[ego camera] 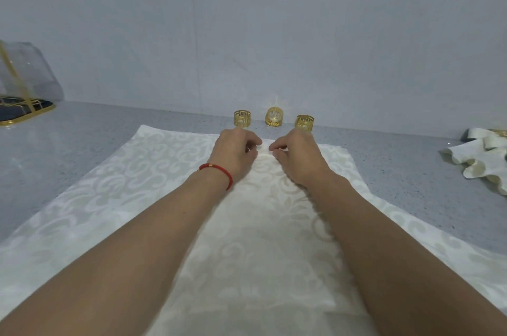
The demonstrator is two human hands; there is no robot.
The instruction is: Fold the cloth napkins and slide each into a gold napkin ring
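My left hand (236, 151) and right hand (295, 156) seemingly pinch the far edge of the soft, limp cream damask napkin (263, 226) spread on the grey counter (82, 143), before three light, rigid gold filigree rings (273, 117).

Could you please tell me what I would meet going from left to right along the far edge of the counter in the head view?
Clear bag on a gold-rimmed tray → left gold napkin ring → middle gold napkin ring → right gold napkin ring → finished napkins.
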